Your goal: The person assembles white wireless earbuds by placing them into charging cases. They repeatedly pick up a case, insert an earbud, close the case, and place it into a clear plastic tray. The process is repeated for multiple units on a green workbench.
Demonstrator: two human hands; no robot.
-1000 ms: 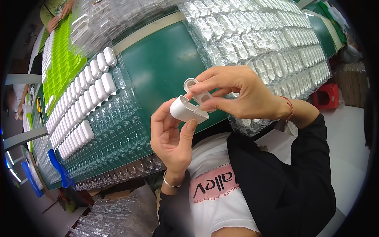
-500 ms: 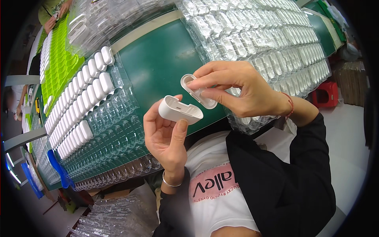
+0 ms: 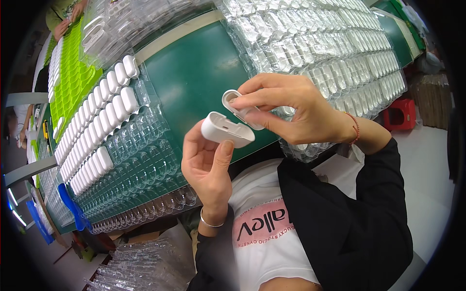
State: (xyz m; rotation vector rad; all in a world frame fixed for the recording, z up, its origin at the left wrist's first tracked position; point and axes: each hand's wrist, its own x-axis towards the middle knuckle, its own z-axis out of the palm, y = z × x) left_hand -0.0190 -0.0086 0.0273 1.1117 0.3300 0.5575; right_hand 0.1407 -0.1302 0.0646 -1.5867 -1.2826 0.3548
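Note:
My left hand [image 3: 209, 167] is closed around a white earbud case shell [image 3: 227, 132], its hollow side tilted up and toward the right. Just above and to the right, a white oval case lid [image 3: 232, 99] is pinched between the thumb and fingers of my right hand [image 3: 296, 106]. The lid's open side shows, partly covered by my fingertips. Lid and shell are close to each other; whether their edges touch I cannot tell. To the left, rows of white case pieces [image 3: 110, 112] sit in a clear plastic tray [image 3: 150, 145].
Clear trays with white pieces [image 3: 335, 80] cover the table's right side. More clear trays [image 3: 121, 24] are stacked at the back left, beside a bright green tray [image 3: 73, 77]. A co-worker's hands [image 3: 68, 22] work at the far left. A red stool [image 3: 399, 115] stands right.
My left hand has brought the shell slightly right and up, closer to the lid. The right hand has barely moved and still pinches the lid.

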